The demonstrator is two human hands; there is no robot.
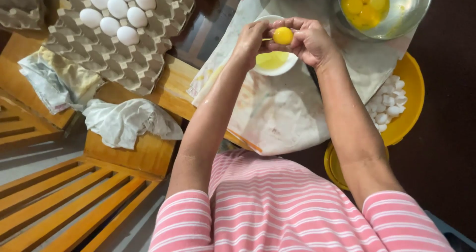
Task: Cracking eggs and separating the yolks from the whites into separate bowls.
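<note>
Above the small white bowl [275, 63] of yellow liquid, the left hand [250, 41] and right hand [310, 39] pinch a round, glossy yellow yolk [283, 35] in their grip. Beyond the bowl, a shiny steel bowl [411, 9] holds several yolks.

Dark glossy table [213, 21] — mostly covered. A stained, crumpled white paper sheet [277, 108] is spread across its middle; a small white bowl [277, 63] with yellow liquid and a metal bowl [396, 14] of yolks sit on it. Grey cardboard egg tray [124, 48] at top left, seven white eggs in its far end. Right edge — yellow bowl [411, 98] of broken eggshells, partly under the paper. Wooden slatted bench [74, 192] at left carries a white cloth [129, 120] and a crumpled plastic bag [59, 81].
</note>
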